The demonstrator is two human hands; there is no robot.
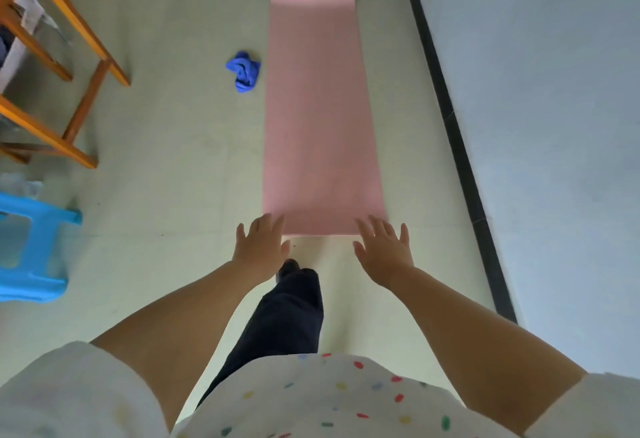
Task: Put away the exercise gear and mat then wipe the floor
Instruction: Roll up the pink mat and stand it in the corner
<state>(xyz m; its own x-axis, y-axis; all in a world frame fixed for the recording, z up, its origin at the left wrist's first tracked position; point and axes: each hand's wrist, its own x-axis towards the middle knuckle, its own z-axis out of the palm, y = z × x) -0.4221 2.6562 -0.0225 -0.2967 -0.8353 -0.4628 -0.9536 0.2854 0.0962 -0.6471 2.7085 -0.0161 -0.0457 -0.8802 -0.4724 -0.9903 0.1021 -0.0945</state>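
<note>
A long pink exercise mat [317,115] lies flat on the pale floor, running away from me. Its near edge is just in front of my hands. My left hand [261,249] hovers with spread fingers over the mat's near left corner. My right hand [382,250] is stretched out the same way over the near right corner. Both hold nothing. A crumpled blue cloth [243,71] lies on the floor just left of the mat.
A wooden chair frame [65,67] stands at the left, with a blue plastic stool [34,247] nearer to me. A grey wall [554,126] with a black skirting strip [453,139] runs along the right. My dark trouser leg [287,313] stands below the mat's near edge.
</note>
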